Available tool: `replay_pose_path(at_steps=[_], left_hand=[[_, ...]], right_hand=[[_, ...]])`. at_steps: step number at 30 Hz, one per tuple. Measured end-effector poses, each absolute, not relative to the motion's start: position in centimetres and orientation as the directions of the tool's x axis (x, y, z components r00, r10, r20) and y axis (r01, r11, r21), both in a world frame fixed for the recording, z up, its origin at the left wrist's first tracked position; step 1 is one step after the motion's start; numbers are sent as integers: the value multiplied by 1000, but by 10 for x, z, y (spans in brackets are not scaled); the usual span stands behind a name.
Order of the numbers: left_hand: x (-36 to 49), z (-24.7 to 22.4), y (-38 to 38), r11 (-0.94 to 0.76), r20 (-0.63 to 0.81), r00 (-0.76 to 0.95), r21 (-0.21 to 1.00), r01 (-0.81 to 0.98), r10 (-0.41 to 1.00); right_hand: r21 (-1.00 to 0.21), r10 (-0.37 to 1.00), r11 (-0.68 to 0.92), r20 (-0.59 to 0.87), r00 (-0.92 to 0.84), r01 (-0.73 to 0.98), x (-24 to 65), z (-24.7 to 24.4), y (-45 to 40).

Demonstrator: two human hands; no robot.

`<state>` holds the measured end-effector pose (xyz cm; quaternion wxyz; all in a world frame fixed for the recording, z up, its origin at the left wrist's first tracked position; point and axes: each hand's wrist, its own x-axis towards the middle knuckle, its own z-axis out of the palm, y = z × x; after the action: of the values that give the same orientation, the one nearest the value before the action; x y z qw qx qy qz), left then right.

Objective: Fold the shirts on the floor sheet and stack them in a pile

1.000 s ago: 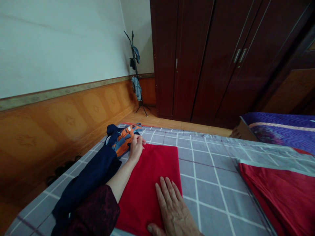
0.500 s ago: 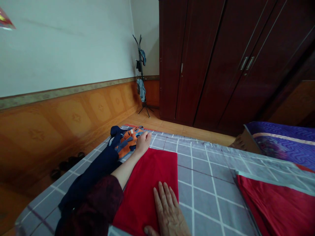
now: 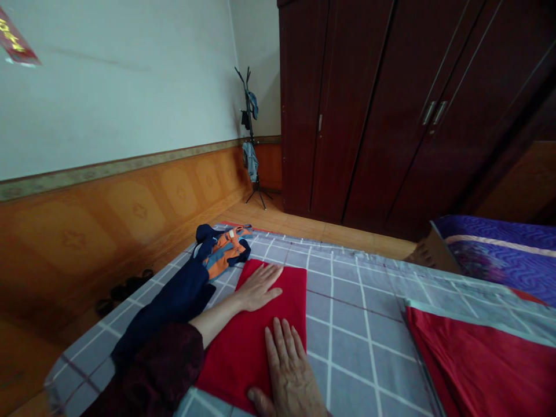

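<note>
A folded red cloth (image 3: 292, 296) lies flat on the bed, and both my hands rest on it. My left hand (image 3: 257, 288) presses palm down near its far edge, fingers pointing right, holding nothing. My right hand (image 3: 287, 368) lies flat over the near part, fingers spread and pointing away from me. A navy garment (image 3: 176, 304) lies beside my left forearm, partly under the dark patterned sleeve (image 3: 160, 362). Past it sits a bundle of orange and blue clothing (image 3: 223, 255).
The bed's grey checked sheet (image 3: 360, 353) runs to the floor edge at the far side. Red bedding (image 3: 478, 370) lies at right, with a purple quilt (image 3: 499, 255) beyond. A dark wardrobe (image 3: 382, 104), a coat stand (image 3: 251, 139) and shoes (image 3: 125, 288) stand beyond the bed.
My left hand has moved from the far corner of the red cloth, near the orange clothing, onto the cloth and now lies flat. My right hand stays on the cloth; the view shifted slightly.
</note>
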<state>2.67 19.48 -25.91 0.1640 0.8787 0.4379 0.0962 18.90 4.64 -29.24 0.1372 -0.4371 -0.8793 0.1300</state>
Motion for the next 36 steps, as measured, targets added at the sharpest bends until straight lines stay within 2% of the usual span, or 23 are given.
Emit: replay_pose_path(at_steps=[3,8,12,13,17,22,25,29,33,36], left_hand=[[3,-266,208,-508,30,523,291,811,852],[-5,-255,213,-393,89,383,252,884,919],[-6,-259,173,-538,77,537,233,810,840],[-9,-260,162,-532,65,531,216,819,845],[-19,-259,121,-339,81,331,125,933,940],[-13,-262,66,-567,72,563,95,818,824],[-29,-269,45,-528,78,523,72,846,848],[-62,-273,34,-431,123,423,42,902,898],[-53,-265,29,-433,197,421,17,901,885],[-21,-262,26,-545,212,529,22,838,822]], right_hand=[[-358,826,552,111,-552,753,189,-286,42],[-362,844,527,118,-523,769,188,-278,37],[-377,841,524,86,-534,764,188,-274,37],[-379,842,523,89,-532,764,188,-273,37],[-381,840,532,124,-528,756,189,-277,37],[-326,791,612,258,-555,721,190,-287,36],[-247,759,640,354,-547,728,200,-294,33],[-180,803,543,398,-444,820,228,-303,25],[-208,860,445,372,-350,871,229,-292,21],[-288,841,528,310,-444,799,196,-268,25]])
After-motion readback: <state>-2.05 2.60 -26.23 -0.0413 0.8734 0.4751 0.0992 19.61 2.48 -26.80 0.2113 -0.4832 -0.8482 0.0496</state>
